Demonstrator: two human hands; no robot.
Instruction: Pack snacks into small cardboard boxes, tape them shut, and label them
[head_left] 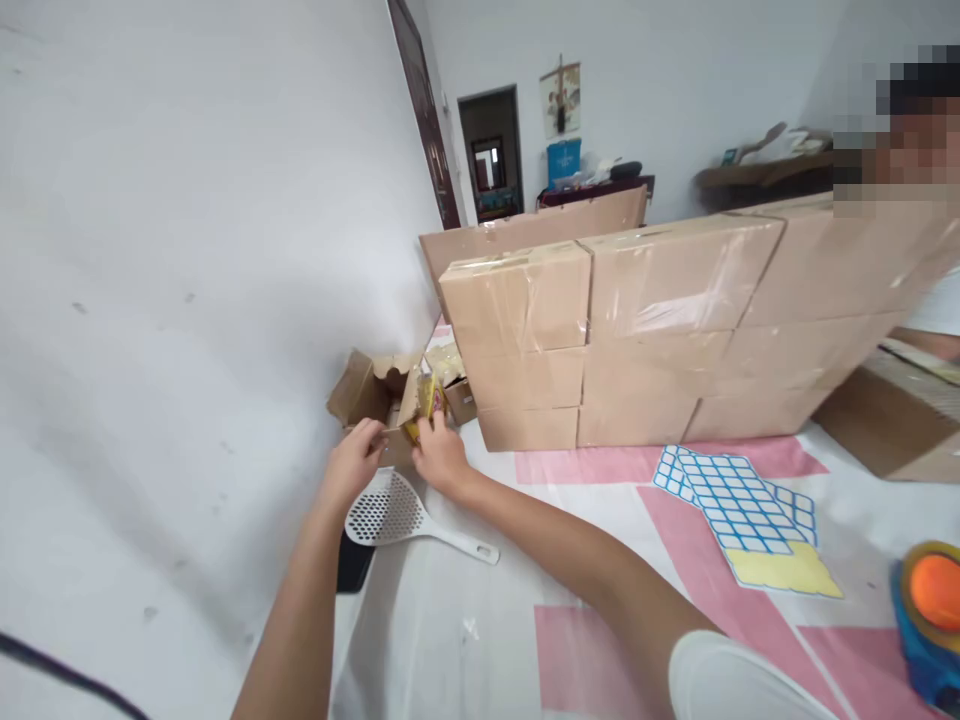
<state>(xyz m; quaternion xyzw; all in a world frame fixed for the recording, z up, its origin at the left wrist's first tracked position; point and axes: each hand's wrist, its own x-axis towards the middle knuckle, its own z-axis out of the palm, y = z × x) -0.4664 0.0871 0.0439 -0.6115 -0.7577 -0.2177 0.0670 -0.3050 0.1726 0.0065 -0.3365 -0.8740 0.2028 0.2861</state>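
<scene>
A small open cardboard box (351, 392) stands against the wall at the left, its flaps raised. My left hand (354, 462) is closed on the near edge of this box, fingers curled over the rim. In my right hand (441, 455) is a yellow packet with a purple patch (430, 396), pinched at the box's right side; the fingers partly cover it. Just below both hands, a white slotted skimmer (386, 510) lies on the table with its handle pointing right. A flat black object (354, 562) shows partly from beneath the skimmer.
A tall taped cardboard stack (652, 350) forms a barrier across the table. Blue-bordered label sheets (739, 500) lie on the pink-and-white cover (592, 660). A blue tape dispenser (919, 640) sits at right, near another carton (885, 420). Another person is behind the stack.
</scene>
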